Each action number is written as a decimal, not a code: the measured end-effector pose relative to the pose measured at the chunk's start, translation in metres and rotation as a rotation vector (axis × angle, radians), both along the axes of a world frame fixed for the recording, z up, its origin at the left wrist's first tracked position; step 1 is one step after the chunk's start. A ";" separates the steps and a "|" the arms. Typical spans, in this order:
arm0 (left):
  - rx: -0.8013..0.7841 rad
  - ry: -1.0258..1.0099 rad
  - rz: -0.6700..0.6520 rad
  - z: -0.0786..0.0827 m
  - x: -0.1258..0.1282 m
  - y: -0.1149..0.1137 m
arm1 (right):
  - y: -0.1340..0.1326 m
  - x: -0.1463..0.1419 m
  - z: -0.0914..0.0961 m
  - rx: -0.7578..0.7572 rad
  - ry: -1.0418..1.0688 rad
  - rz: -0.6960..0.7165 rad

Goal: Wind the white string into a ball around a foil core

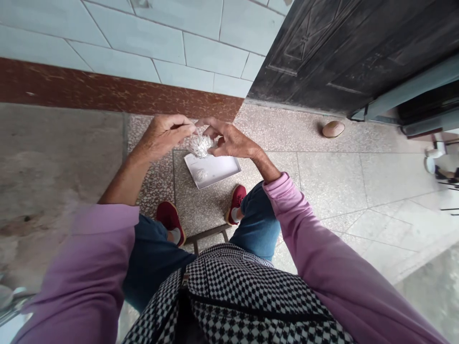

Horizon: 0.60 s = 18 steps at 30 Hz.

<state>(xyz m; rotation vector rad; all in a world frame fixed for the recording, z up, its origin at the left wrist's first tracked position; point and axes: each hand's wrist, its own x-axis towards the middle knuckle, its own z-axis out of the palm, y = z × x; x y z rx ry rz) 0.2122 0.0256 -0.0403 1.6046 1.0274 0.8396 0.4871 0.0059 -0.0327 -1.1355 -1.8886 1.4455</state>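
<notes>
A white, glossy bundle of fine looped strands [201, 146] hangs between my two hands, above a shallow white box [224, 167] on the floor. My right hand [233, 138] grips the bundle's right side, thumb below and fingers curled above. At its upper left, my left hand [167, 134] is closed in a pinch; what lies between those fingertips is too small to make out. A smaller whitish tuft [201, 175] rests inside the box, toward its left end.
A tiled wall [150, 43] with a brown base strip rises ahead, beside a dark door [315, 52]. A rounded tan object [333, 129] lies on the floor near the door. My red shoes [169, 220] stand below the box, near a metal bar [208, 234].
</notes>
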 end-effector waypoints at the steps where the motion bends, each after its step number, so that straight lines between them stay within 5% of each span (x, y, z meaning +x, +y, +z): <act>1: -0.010 -0.013 -0.004 -0.001 0.001 0.001 | -0.001 0.001 0.005 -0.045 0.047 0.013; 8: -0.115 -0.123 -0.007 -0.016 0.021 0.003 | -0.005 0.008 0.027 -0.137 0.253 -0.139; 14: -0.015 0.013 -0.119 -0.008 0.020 -0.002 | 0.012 0.014 0.006 0.040 0.072 -0.477; 18: -0.021 0.057 -0.161 -0.002 0.025 -0.009 | 0.017 0.016 0.000 0.268 -0.206 -0.486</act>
